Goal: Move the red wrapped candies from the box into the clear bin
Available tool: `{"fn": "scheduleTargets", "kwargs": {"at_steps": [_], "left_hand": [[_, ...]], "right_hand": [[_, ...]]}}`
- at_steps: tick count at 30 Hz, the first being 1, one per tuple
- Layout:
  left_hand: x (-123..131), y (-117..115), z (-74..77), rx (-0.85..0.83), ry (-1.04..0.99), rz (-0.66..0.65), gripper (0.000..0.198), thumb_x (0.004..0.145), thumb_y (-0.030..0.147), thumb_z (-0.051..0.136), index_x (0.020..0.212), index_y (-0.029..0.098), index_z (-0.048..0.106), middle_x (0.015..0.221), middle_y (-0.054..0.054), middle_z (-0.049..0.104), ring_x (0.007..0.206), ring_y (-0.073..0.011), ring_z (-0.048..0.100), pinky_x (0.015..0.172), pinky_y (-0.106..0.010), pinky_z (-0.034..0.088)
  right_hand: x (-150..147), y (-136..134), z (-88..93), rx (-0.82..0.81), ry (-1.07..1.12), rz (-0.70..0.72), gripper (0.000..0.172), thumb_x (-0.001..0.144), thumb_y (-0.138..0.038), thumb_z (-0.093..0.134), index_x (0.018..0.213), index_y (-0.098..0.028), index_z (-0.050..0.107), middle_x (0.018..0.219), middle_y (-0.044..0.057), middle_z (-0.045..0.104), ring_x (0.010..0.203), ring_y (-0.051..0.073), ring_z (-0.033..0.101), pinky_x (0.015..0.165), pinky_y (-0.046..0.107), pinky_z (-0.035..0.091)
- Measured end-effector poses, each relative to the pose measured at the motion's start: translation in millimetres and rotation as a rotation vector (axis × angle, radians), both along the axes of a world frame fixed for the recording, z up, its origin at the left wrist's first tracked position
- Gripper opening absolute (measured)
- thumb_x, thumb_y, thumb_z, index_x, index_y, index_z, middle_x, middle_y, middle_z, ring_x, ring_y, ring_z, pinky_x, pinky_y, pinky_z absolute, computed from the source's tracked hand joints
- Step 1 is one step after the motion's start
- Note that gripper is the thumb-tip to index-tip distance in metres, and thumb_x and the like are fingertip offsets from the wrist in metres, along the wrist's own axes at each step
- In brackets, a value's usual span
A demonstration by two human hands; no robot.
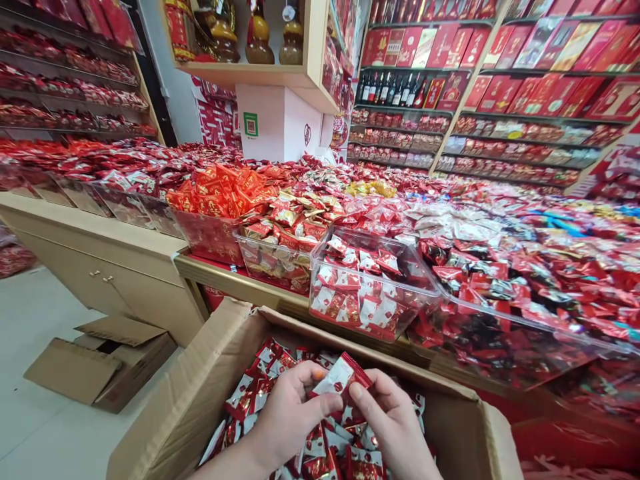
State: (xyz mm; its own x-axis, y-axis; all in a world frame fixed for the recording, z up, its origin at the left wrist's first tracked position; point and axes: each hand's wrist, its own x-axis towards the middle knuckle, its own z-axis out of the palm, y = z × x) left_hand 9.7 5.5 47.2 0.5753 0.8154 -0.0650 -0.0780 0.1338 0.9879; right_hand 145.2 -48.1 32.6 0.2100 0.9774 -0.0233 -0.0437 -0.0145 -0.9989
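Between my two hands is one red-and-white wrapped candy (pixel 341 375), pinched at both sides. My left hand (pixel 295 403) has thumb and fingers closed on its left end. On its right end, the thumb and fingers of my right hand (pixel 387 410) press together. Both hands are over an open cardboard box (pixel 185 393), which holds many more candies (pixel 245 393) in the same wrapper. Just beyond the box stands a clear plastic bin (pixel 370 283) with similar red-and-white packets in it.
Further bins line the counter: gold-and-red packets (pixel 295 223), orange-red packets (pixel 223 190), and dark red packets (pixel 500 280) to the right. Another cardboard box (pixel 107 360) lies on the floor at left. A wooden cabinet (pixel 120 267) and shelves of red boxes (pixel 420 50) surround the counter.
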Motion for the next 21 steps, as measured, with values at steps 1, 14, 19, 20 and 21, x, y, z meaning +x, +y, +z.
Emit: {"fn": "scheduleTargets", "kwargs": {"at_steps": [1,14,19,20,21], "left_hand": [[-2,0,0.5,-0.003,-0.030,0.005,0.020,0.065,0.024,0.065,0.080,0.015,0.055,0.076,-0.002,0.061,0.073,-0.0135,0.053,0.068,-0.024,0.041],[0,-2,-6.4,0.027,0.191,-0.140,0.015,0.068,0.026,0.055,0.075,0.013,0.054,0.058,0.004,0.046,0.053,-0.0077,0.038,0.051,-0.019,0.032],[-6,-1,-15.7,0.116,0.270,-0.260,0.016,0.066,0.022,0.053,0.077,0.013,0.059,0.057,0.004,0.045,0.052,-0.0075,0.039,0.049,-0.018,0.031],[-7,0,-17.2,0.140,0.280,-0.280,0.017,0.065,0.023,0.054,0.077,0.013,0.060,0.058,0.003,0.046,0.053,-0.0076,0.039,0.050,-0.018,0.031],[-8,1,-18.8,0.163,0.288,-0.297,0.018,0.065,0.023,0.054,0.078,0.013,0.061,0.060,0.003,0.048,0.053,-0.0078,0.040,0.050,-0.018,0.032]], "right_hand": [[1,-2,6.7,0.027,-0.087,0.024,0.021,0.076,-0.037,0.050,0.076,-0.017,0.054,0.066,0.000,0.055,0.057,0.011,0.048,0.052,0.021,0.039],[67,168,194.3,-0.194,-1.221,-0.174,0.027,0.081,-0.031,0.044,0.065,-0.012,0.055,0.053,0.001,0.053,0.044,0.007,0.044,0.042,0.021,0.033],[74,215,158.9,-0.407,-1.324,-0.123,0.022,0.080,-0.031,0.050,0.076,-0.010,0.056,0.065,0.000,0.057,0.053,0.007,0.052,0.051,0.022,0.043],[77,219,153.3,-0.421,-1.351,-0.125,0.022,0.081,-0.031,0.048,0.079,-0.011,0.056,0.070,0.000,0.058,0.057,0.007,0.053,0.054,0.023,0.045],[80,220,149.3,-0.422,-1.377,-0.131,0.022,0.081,-0.032,0.048,0.079,-0.011,0.056,0.073,0.000,0.058,0.060,0.008,0.054,0.057,0.024,0.046]]}}
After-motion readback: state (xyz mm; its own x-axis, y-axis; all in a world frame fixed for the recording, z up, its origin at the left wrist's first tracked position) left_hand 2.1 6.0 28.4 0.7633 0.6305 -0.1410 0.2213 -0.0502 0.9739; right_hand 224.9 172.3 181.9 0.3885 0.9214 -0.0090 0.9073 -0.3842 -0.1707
